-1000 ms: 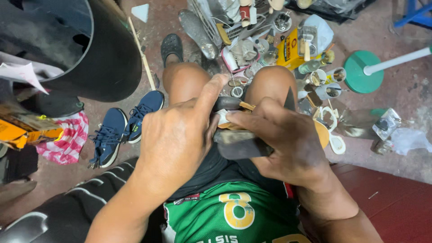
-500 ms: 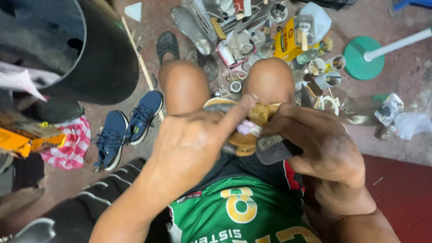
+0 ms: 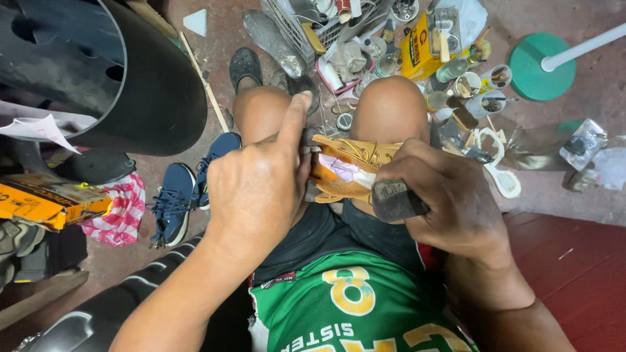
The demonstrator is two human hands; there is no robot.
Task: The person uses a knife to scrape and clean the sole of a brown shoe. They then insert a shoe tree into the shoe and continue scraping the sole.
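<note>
On the lap, the left hand (image 3: 254, 195) grips the tan boot (image 3: 345, 171), forefinger out toward twelve o'clock; the right hand (image 3: 450, 202), at three o'clock, closes its fingers round a dark block (image 3: 396, 201). Seemingly mid-repair; next needs steady pressure. Blue sneakers (image 3: 179, 195) lie at nine.

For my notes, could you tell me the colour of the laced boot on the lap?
Tan leather boot, head view.

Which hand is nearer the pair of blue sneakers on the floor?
Left. The left hand is just right of the blue sneakers; the right hand, holding a dark block, is farther off across the tan shoe.
</note>
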